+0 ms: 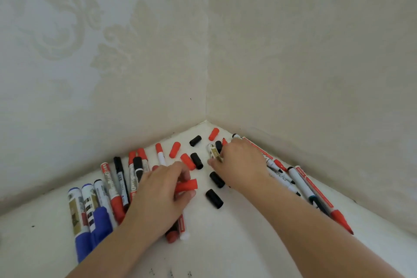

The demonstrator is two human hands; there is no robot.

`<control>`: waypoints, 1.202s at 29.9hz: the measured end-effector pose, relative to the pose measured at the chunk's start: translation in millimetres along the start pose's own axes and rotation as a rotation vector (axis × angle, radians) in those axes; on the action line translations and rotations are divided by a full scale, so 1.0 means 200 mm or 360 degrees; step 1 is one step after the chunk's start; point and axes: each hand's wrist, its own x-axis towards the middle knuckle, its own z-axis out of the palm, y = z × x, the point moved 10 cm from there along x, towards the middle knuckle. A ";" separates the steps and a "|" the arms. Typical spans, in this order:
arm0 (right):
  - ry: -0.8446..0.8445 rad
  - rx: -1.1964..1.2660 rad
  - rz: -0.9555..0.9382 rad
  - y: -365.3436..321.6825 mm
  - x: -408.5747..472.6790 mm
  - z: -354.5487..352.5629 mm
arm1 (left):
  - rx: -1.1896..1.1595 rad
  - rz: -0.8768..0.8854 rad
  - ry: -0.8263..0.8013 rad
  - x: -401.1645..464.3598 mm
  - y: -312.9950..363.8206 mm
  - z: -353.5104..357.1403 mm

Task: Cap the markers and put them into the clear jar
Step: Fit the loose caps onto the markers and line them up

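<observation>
On the white surface (225, 244), left hand (158, 196) pinches a red cap (187, 185) in curled fingers; right hand (239, 165) grips a white marker (213, 151) near loose black caps (214, 198). Best match cap colour to tip, push straight on until seated. More markers (94, 205) lie left and right; no jar in view. Pale patterned walls (112, 52) meet in a corner.

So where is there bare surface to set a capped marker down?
Bare surface lies near, between the forearms, below the nearest black cap. The far corner is crowded with loose caps; markers fill the left, thin pens line the right wall.
</observation>
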 end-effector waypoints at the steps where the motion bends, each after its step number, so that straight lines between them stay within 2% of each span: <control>1: -0.0041 -0.0103 0.0014 -0.01 0.03 0.02 | 0.0091 0.0031 0.0022 0.00 0.01 0.00; 4: -0.0171 -0.0162 0.0088 -0.01 0.09 0.10 | 0.0288 0.0085 0.0037 0.00 0.02 0.00; 6: -0.0262 0.0193 0.0289 0.05 0.09 0.12 | 0.0357 0.0176 0.0026 0.00 0.03 0.01; 8: -0.0286 0.0693 0.0496 0.12 0.06 0.08 | 0.0342 0.0408 0.0030 -0.02 0.09 0.03; 10: -0.0218 0.1138 0.0610 0.17 -0.01 0.01 | 0.0296 0.0598 0.0017 -0.05 0.16 0.04; 12: -0.0125 0.1522 0.0707 0.22 -0.11 -0.03 | 0.0288 0.0667 -0.0023 -0.06 0.20 0.08; 17: 0.0138 0.2037 0.0857 0.32 -0.31 0.01 | 0.0301 0.0657 -0.0095 -0.05 0.22 0.16; 20: 0.0194 0.2102 0.0838 0.35 -0.35 0.00 | 0.0290 0.0631 -0.0139 -0.04 0.21 0.16; 26: 0.0271 0.2235 0.0776 0.39 -0.31 -0.01 | 0.0204 0.0499 -0.0061 -0.03 0.14 0.15; 32: 0.0185 0.2545 0.0835 0.38 -0.32 0.03 | -0.0015 0.0387 0.0116 -0.01 0.10 0.10; 36: 0.0130 0.2495 0.0701 0.33 -0.31 0.01 | -0.0184 0.0334 0.0146 -0.01 0.08 0.07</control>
